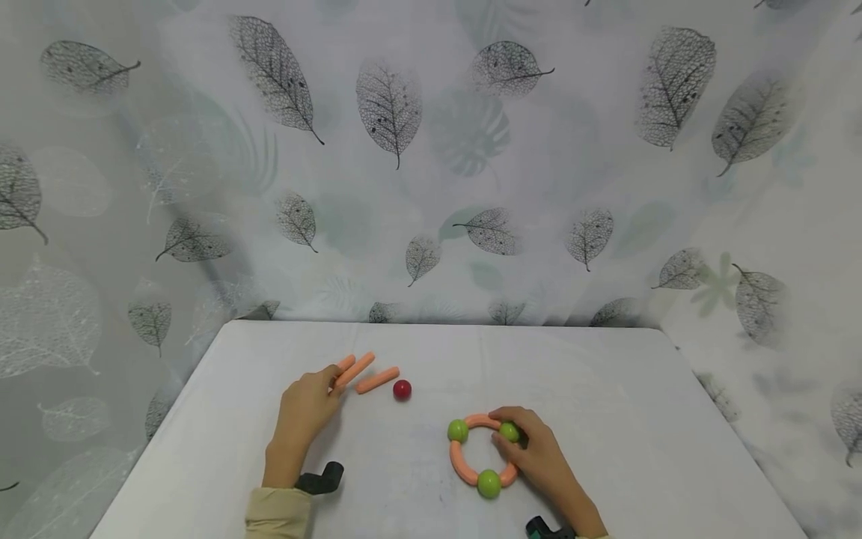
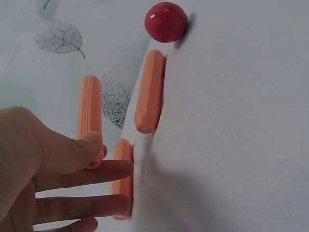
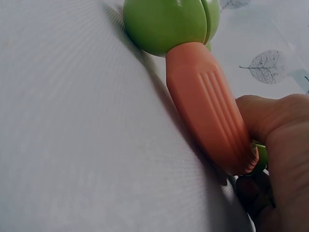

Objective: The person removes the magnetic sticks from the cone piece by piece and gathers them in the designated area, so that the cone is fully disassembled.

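Observation:
My left hand pinches a straight orange magnetic rod between thumb and finger, tilted above the table. Just beyond it lies a second orange rod, partly hidden behind the spread fingers. A third rod rests to the right, close to a red ball. At centre right, curved orange pieces and green balls, one at the front and one at upper left, form a ring on the table. My right hand grips the ring's upper-right green ball, its fingers partly covering it.
A white-covered table holds everything. Behind and beside it hangs a pale cloth printed with leaves. Dark camera mounts sit at the left wrist and right wrist.

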Demonstrator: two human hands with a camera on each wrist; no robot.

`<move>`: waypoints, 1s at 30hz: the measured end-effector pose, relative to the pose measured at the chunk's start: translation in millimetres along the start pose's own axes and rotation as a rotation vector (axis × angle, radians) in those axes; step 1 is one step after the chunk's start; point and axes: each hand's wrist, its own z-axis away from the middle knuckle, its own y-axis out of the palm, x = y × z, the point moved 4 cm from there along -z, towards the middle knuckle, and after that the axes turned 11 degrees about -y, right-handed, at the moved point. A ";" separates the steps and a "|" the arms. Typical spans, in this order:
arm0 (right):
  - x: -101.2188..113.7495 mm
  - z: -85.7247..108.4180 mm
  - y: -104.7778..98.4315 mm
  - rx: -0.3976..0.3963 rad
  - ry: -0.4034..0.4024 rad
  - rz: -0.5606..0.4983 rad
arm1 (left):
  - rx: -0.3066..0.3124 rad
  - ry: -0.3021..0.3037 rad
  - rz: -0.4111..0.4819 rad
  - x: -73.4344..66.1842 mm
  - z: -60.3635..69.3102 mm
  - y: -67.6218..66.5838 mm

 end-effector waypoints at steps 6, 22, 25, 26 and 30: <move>-1.2 0.6 1.7 0.004 -0.020 -0.025 | 0.001 0.008 0.002 4.1 4.0 7.6; 2.0 3.0 0.1 -0.019 -0.044 0.034 | -0.127 0.071 -0.038 8.8 11.5 18.6; 2.2 1.7 0.0 -0.019 -0.055 0.047 | -0.127 0.061 -0.052 10.1 12.1 18.8; 1.9 1.4 0.1 -0.015 -0.053 0.048 | -0.128 0.059 -0.057 10.3 12.4 18.8; 1.0 1.4 -0.4 0.001 -0.047 0.012 | -0.125 0.062 -0.056 10.7 14.3 18.7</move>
